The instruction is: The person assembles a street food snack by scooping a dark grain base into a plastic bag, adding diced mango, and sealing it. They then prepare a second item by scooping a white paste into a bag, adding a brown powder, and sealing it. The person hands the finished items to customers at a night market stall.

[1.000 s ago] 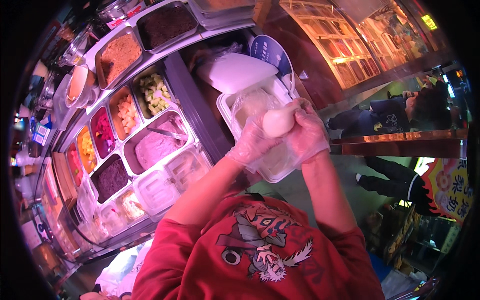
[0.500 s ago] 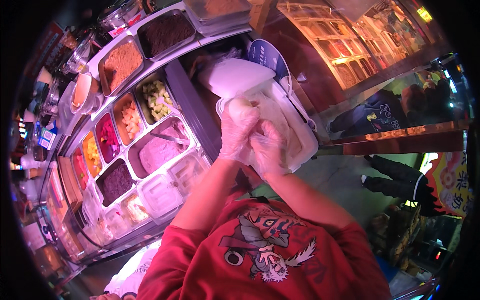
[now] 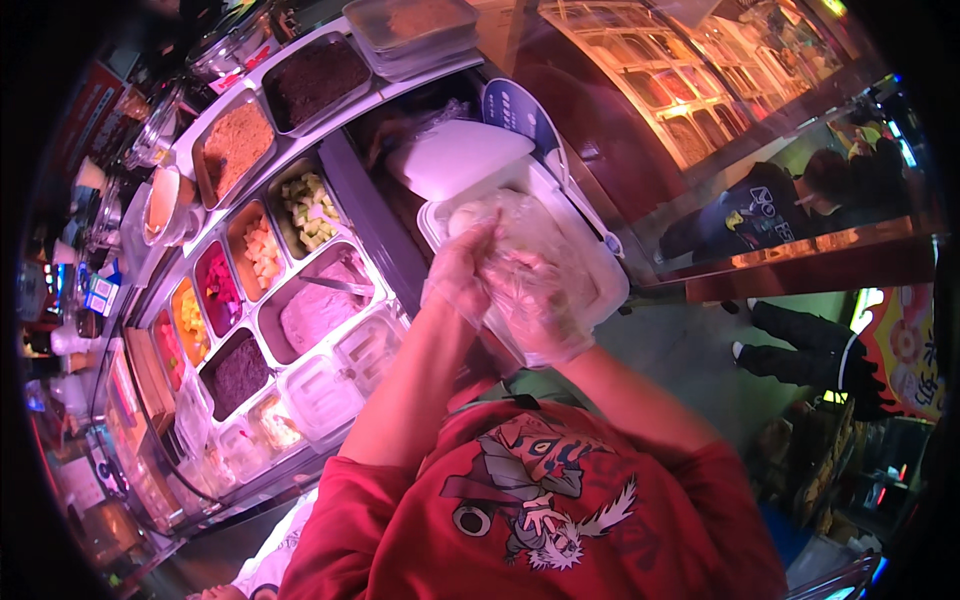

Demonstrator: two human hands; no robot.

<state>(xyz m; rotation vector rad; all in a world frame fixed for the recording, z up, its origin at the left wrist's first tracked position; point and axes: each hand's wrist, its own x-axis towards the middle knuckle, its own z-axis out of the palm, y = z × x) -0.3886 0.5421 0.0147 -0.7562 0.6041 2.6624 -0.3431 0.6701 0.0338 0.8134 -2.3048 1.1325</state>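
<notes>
Topping counter (image 3: 372,225) is filling the L side; white tub (image 3: 612,290) is sitting just off its R edge. Forearms (image 3: 405,395) are converging at tub's near edge. Gloved R hand (image 3: 542,315) is lying palm-down, fingers bent; can't tell its hold. Gloved L hand (image 3: 460,268) is tilting inward, part-curled, pale lump (image 3: 466,214) showing by fingertips nr tub's L corner; grip unclear, can't tell.

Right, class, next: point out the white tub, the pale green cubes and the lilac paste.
White tub (image 3: 614,288): head view, on its rim near the right-hand corner.
Pale green cubes (image 3: 308,212): head view, middle of the heap.
Lilac paste (image 3: 316,318): head view, middle of its top surface.
</notes>
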